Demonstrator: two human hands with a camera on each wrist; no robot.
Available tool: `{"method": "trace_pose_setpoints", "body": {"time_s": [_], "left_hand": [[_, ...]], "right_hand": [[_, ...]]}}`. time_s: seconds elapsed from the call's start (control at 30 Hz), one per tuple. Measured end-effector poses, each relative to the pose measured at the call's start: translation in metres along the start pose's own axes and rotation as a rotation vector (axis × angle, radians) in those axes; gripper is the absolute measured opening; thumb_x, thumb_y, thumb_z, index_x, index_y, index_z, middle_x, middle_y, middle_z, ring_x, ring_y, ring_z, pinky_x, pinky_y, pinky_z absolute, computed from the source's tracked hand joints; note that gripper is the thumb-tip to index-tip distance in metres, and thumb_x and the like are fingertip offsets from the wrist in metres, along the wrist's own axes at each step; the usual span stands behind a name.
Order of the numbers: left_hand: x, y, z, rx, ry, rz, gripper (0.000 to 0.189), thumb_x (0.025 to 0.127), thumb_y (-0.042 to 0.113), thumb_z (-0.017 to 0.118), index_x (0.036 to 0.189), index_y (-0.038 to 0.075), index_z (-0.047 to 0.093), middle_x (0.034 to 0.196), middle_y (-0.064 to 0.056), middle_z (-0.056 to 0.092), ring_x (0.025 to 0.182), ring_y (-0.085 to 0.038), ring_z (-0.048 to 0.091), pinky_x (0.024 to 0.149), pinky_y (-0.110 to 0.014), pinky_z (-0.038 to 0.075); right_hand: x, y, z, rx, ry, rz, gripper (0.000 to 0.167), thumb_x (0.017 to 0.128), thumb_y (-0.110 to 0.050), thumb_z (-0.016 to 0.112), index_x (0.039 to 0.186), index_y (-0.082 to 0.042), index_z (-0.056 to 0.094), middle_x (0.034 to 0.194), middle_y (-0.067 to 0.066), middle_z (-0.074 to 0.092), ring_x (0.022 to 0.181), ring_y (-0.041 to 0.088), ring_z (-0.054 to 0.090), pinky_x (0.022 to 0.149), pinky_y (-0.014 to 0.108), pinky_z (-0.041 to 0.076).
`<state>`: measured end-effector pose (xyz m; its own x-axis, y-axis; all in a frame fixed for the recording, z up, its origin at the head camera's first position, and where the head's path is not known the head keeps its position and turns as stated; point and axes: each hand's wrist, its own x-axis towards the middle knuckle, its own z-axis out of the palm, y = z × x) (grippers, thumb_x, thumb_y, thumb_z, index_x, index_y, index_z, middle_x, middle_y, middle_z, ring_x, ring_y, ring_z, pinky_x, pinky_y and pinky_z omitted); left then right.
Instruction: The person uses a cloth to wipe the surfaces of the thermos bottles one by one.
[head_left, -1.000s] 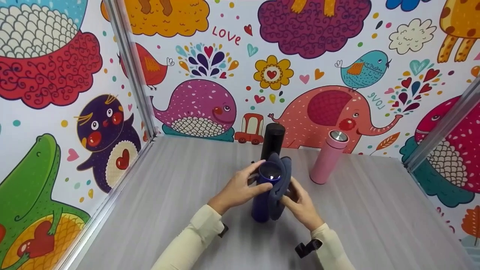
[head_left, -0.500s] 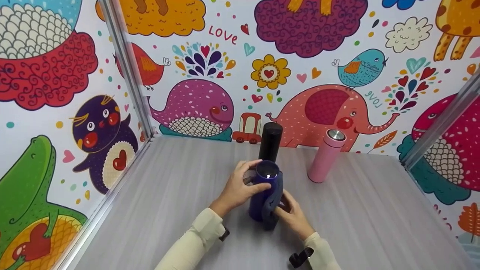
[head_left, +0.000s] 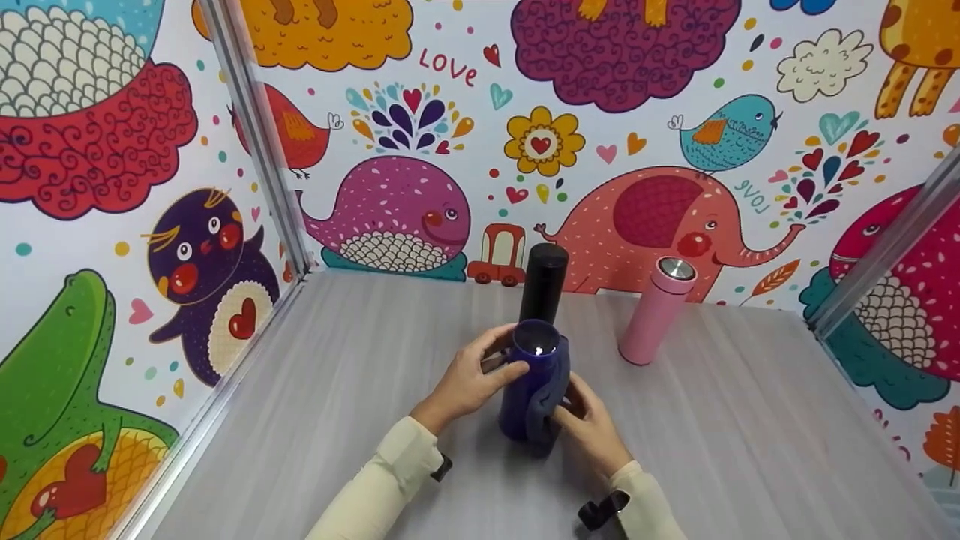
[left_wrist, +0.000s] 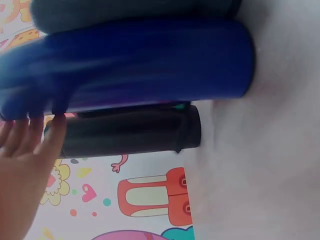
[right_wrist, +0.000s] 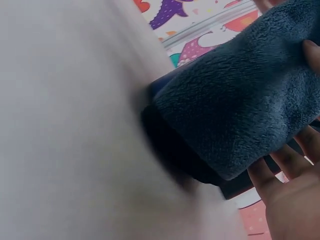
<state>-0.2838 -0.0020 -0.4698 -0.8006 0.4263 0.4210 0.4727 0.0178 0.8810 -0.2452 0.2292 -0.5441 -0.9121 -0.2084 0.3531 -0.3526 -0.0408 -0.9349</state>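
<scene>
A dark blue thermos bottle (head_left: 516,412) stands upright on the table in the head view. My left hand (head_left: 466,379) grips it near the top, the thumb across the near side. A folded grey-blue towel (head_left: 553,390) lies along the bottle's right side, held there by my right hand (head_left: 594,429). In the right wrist view the towel's fuzzy surface (right_wrist: 235,95) covers most of the bottle, with fingers and thumb on its two edges. The left wrist view shows the bottle's smooth blue wall (left_wrist: 165,60) and the fingers of my left hand (left_wrist: 22,175) against it.
Just behind the blue bottle stands a black bottle (head_left: 543,285), partly hidden by it. A pink thermos with a silver top (head_left: 651,322) stands farther back on the right. Patterned walls (head_left: 405,45) border the grey table (head_left: 345,360) at the back and sides.
The towel has slid down the bottle's right side from near its top, and my right hand has come lower with it. My left hand keeps its hold near the top.
</scene>
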Motion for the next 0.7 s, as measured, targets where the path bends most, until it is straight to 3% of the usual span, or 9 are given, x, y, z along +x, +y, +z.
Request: {"method": "trace_pose_setpoints", "body": {"time_s": [0.13, 0.3, 0.43, 0.53, 0.7], "left_hand": [[-0.001, 0.000, 0.002, -0.010, -0.023, -0.002, 0.065, 0.095, 0.034, 0.071, 0.149, 0.011, 0.045, 0.145, -0.003, 0.051, 0.133, -0.019, 0.048, 0.107, -0.040, 0.041], [0.002, 0.002, 0.008, -0.013, 0.021, -0.031, 0.074, 0.086, 0.037, 0.081, 0.147, 0.011, 0.048, 0.139, -0.003, 0.052, 0.129, -0.018, 0.051, 0.105, -0.034, 0.043], [0.003, 0.002, 0.011, -0.014, 0.039, -0.044, 0.071, 0.087, 0.036, 0.080, 0.146, 0.010, 0.049, 0.134, -0.005, 0.052, 0.128, -0.021, 0.051, 0.106, -0.034, 0.043], [0.002, 0.000, 0.011, -0.009, 0.034, -0.068, 0.070, 0.089, 0.035, 0.078, 0.148, 0.011, 0.048, 0.136, -0.005, 0.052, 0.129, -0.020, 0.051, 0.106, -0.034, 0.043], [0.002, -0.001, 0.010, -0.020, 0.031, -0.078, 0.070, 0.089, 0.032, 0.078, 0.149, 0.013, 0.047, 0.141, -0.005, 0.050, 0.130, -0.019, 0.050, 0.107, -0.037, 0.042]], "right_hand": [[0.008, -0.010, -0.002, 0.002, -0.020, -0.083, 0.059, 0.095, 0.006, 0.062, 0.149, 0.004, 0.039, 0.143, 0.022, 0.050, 0.127, 0.027, 0.053, 0.102, 0.037, 0.047], [0.018, -0.026, -0.006, 0.008, -0.040, -0.109, 0.059, 0.095, 0.006, 0.061, 0.149, 0.004, 0.039, 0.140, 0.023, 0.052, 0.122, 0.028, 0.058, 0.095, 0.034, 0.052], [0.025, -0.040, -0.009, -0.001, -0.046, -0.145, 0.057, 0.094, 0.009, 0.061, 0.148, 0.005, 0.041, 0.137, 0.030, 0.052, 0.117, 0.029, 0.061, 0.091, 0.033, 0.054], [0.029, -0.052, -0.013, -0.084, -0.027, -0.221, 0.055, 0.092, 0.014, 0.061, 0.144, 0.007, 0.046, 0.132, 0.030, 0.055, 0.108, 0.025, 0.064, 0.087, 0.031, 0.055], [0.036, -0.078, -0.020, -0.364, 0.016, -0.353, 0.050, 0.088, 0.015, 0.066, 0.136, 0.004, 0.057, 0.126, 0.017, 0.064, 0.105, 0.018, 0.063, 0.092, 0.025, 0.050]]}}
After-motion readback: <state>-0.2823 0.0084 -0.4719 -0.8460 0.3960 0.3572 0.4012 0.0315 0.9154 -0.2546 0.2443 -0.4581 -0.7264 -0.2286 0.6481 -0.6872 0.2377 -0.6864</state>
